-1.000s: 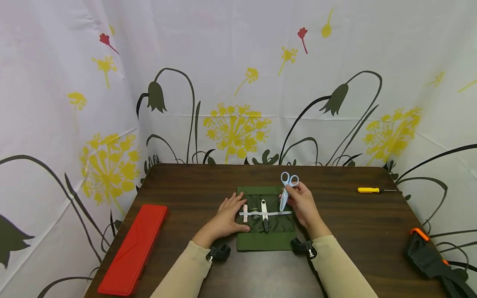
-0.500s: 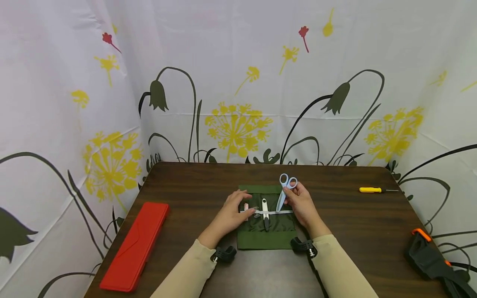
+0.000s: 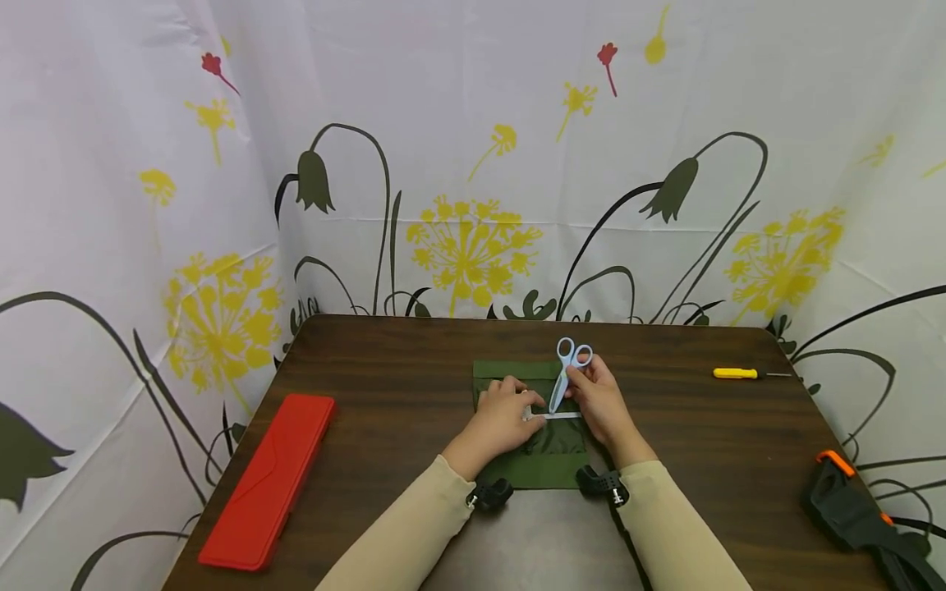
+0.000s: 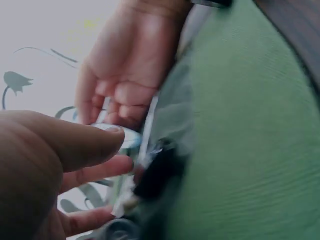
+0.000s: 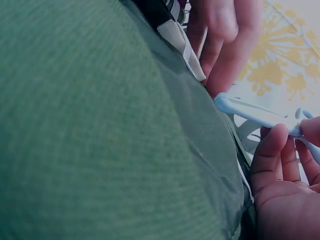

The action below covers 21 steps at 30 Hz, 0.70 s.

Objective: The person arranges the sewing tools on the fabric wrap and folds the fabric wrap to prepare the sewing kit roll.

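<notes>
Light-blue scissors [image 3: 558, 392] tilt over the right part of a green fabric roll-up pouch [image 3: 528, 472], blade end down, loops up. My right hand [image 3: 602, 406] pinches them between thumb and fingers below the loops. Their tip is by a white elastic strap [image 3: 567, 415] that crosses the pouch. My left hand [image 3: 498, 420] reaches over the pouch, its thumb and fingertips spread apart close to the strap and the blade tip. It covers the small items under the strap. Part of a black item [image 4: 160, 172] shows in the left wrist view.
On the left of the brown table [image 3: 399, 369] lies a long red case [image 3: 268, 483]. A yellow-handled screwdriver [image 3: 735, 373] is at the far right. A black and orange strapped object [image 3: 842, 501] sits at the right edge. Behind hangs a flower-patterned curtain [image 3: 458, 123].
My left hand has moved right, from the pouch's left edge across the small items to beside the scissors' tip. My right hand has kept its hold on the scissors, shifting them only slightly.
</notes>
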{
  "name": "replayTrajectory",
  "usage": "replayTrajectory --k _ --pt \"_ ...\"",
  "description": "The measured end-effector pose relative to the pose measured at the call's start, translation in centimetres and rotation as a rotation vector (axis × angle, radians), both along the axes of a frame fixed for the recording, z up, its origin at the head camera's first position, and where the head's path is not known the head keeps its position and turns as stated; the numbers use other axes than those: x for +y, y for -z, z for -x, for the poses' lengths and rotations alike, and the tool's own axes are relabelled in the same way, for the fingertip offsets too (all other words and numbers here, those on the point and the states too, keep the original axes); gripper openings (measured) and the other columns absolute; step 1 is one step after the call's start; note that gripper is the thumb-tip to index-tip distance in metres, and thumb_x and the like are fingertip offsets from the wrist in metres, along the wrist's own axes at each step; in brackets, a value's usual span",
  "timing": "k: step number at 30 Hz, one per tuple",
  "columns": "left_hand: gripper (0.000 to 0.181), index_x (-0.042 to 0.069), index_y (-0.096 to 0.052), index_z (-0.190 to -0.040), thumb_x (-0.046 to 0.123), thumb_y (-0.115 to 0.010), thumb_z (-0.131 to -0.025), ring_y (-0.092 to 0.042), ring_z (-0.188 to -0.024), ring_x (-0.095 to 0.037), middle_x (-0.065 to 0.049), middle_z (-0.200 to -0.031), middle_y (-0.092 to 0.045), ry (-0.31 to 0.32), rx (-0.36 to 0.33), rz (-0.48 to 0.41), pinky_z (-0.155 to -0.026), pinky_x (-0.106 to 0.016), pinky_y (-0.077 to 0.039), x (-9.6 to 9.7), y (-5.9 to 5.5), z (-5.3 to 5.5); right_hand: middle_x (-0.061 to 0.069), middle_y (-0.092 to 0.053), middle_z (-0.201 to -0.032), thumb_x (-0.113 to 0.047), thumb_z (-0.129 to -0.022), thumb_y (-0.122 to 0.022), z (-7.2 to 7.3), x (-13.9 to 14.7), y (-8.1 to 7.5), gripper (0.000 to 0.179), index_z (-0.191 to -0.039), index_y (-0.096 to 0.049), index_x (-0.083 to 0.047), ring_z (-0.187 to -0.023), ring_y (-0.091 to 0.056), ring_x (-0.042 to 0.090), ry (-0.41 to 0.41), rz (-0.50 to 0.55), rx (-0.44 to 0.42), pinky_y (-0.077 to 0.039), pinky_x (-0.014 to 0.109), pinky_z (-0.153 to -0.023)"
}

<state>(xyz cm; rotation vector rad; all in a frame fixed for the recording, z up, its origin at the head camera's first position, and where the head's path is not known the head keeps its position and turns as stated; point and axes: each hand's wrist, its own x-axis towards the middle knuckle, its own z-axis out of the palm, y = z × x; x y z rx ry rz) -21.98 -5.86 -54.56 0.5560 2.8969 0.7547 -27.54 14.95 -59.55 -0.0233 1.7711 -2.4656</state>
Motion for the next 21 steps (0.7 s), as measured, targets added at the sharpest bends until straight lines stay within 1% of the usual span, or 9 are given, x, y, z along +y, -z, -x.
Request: replayTrajectory --k 2,5,9,14,19,21 --pt "0.024 0.027 -0.079 -0.124 0.038 -0.078 -0.103 -0.052 -0.128 -0.036 -0.013 -0.145 -0.059 0.012 0.024 0.047 -0.104 -0.052 -0.044 0.3 0.4 0.0 -0.003 -0.055 -0.096 -0.005 -0.112 -0.058 0.0 0.0 0.1 0.015 -0.118 -0.047 -0.014 -0.08 -0.059 0.01 -0.006 -0.006 -0.001 -0.054 0.021 -0.072" --pt "0.019 0.026 -0.077 -0.115 0.037 -0.081 -0.1 -0.051 -0.128 -0.035 -0.011 -0.145 -0.058 0.014 0.053 0.067 -0.102 -0.05 -0.044 0.3 0.9 0.0 -0.002 -0.056 -0.097 -0.005 -0.113 -0.058 0.0 -0.1 0.1 0.014 -0.117 -0.048 -0.015 -0.081 -0.061 0.01 -0.019 -0.013 0.0 -0.056 0.021 -0.074" --pt "0.014 0.025 -0.074 -0.106 0.036 -0.081 -0.1 -0.05 -0.128 -0.034 -0.008 -0.147 -0.057 -0.02 0.049 0.012 -0.099 -0.047 -0.041 0.1 1.5 0.2 -0.002 -0.058 -0.098 -0.005 -0.112 -0.058 0.2 -0.1 0.0 0.015 -0.114 -0.049 -0.016 -0.083 -0.062 0.01 -0.028 -0.013 -0.001 -0.057 0.022 -0.075" --pt "0.01 0.027 -0.073 -0.103 0.035 -0.08 -0.1 -0.048 -0.127 -0.033 -0.006 -0.149 -0.056 -0.05 0.054 -0.051 -0.097 -0.046 -0.037 0.1 1.9 0.4 -0.002 -0.059 -0.099 -0.004 -0.112 -0.059 0.4 0.0 -0.1 0.014 -0.115 -0.049 -0.014 -0.085 -0.062 0.011 -0.034 -0.023 0.005 -0.058 0.023 -0.077" --pt "0.007 0.028 -0.074 -0.098 0.031 -0.08 -0.1 -0.049 -0.128 -0.034 -0.005 -0.148 -0.058 -0.059 0.064 -0.068 -0.098 -0.048 -0.038 0.1 2.3 0.4 -0.001 -0.059 -0.1 -0.004 -0.112 -0.058 0.3 0.2 -0.1 0.013 -0.12 -0.048 -0.008 -0.086 -0.063 0.011 -0.059 -0.051 -0.001 -0.059 0.023 -0.079" --pt "0.006 0.028 -0.074 -0.097 0.03 -0.079 -0.099 -0.049 -0.128 -0.034 -0.005 -0.147 -0.058 -0.059 0.072 -0.069 -0.099 -0.048 -0.037 0.2 2.3 0.5 -0.001 -0.06 -0.101 -0.003 -0.112 -0.058 0.3 0.3 -0.2 0.013 -0.12 -0.048 -0.007 -0.086 -0.063 0.012 -0.057 -0.055 0.003 -0.059 0.024 -0.079"
